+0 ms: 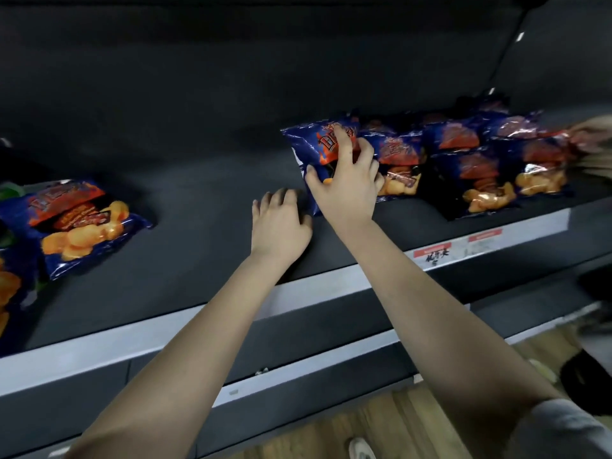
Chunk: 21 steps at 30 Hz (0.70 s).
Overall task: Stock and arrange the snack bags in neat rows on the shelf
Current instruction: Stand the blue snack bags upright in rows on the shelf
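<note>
Blue crinkly foil snack bag (309, 140) upright at left end of dark shelf (198, 180) row; right hand (344, 180) clasps it, left hand (278, 223) loose, empty, beside its lower-left corner, touching.

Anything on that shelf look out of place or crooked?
Yes: one snack bag lies flat and skewed at the left, apart from the row of bags on the right. Bare shelf separates them.

A dark back wall (231, 77) fills the view from nine to two o'clock. A grey price rail (314, 286) crosses the middle, with red labels (485, 235) toward three o'clock. Wooden floor (397, 425) shows at five o'clock. Light is dim.
</note>
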Each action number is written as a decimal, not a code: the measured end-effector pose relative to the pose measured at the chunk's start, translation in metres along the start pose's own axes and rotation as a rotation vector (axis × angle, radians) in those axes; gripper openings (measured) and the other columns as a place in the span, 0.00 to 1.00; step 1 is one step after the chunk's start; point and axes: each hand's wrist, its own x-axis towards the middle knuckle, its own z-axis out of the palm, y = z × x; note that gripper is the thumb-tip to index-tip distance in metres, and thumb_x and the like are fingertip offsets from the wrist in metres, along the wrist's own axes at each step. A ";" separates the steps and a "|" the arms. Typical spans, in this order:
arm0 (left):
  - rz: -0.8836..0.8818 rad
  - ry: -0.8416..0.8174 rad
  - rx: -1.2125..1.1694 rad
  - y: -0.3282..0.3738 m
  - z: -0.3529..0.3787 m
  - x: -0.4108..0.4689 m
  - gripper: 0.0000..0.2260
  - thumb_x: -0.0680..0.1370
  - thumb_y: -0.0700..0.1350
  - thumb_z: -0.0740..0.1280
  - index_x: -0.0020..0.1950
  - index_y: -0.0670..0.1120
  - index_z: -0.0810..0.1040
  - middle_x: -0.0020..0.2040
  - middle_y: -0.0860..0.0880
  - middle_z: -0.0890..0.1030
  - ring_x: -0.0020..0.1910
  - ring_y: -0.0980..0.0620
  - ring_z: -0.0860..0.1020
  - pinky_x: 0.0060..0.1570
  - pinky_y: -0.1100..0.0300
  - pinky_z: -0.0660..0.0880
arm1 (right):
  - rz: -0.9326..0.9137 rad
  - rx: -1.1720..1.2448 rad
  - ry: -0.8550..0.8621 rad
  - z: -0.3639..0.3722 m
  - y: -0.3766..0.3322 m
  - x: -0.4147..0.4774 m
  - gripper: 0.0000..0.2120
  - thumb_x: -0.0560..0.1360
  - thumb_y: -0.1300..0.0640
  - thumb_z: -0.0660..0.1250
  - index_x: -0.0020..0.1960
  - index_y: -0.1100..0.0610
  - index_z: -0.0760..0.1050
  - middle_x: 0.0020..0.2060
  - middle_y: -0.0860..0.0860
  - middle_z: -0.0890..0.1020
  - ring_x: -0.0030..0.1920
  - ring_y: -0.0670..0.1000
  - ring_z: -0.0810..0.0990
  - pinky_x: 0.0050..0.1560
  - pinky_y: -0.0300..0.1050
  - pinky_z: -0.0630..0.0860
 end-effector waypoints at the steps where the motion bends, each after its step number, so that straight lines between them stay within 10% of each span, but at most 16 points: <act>1: 0.016 -0.012 0.001 0.009 0.005 0.005 0.19 0.76 0.44 0.60 0.67 0.44 0.69 0.67 0.43 0.71 0.70 0.41 0.64 0.71 0.44 0.55 | 0.017 -0.003 0.018 -0.005 0.011 0.005 0.33 0.72 0.43 0.66 0.74 0.47 0.60 0.70 0.58 0.64 0.65 0.63 0.67 0.62 0.61 0.64; 21: 0.073 0.067 -0.154 0.082 0.074 0.039 0.20 0.74 0.40 0.61 0.67 0.46 0.71 0.66 0.44 0.74 0.65 0.42 0.70 0.72 0.45 0.56 | 0.072 -0.322 -0.010 -0.027 0.126 0.020 0.32 0.70 0.33 0.60 0.64 0.55 0.72 0.77 0.57 0.54 0.73 0.64 0.56 0.67 0.67 0.56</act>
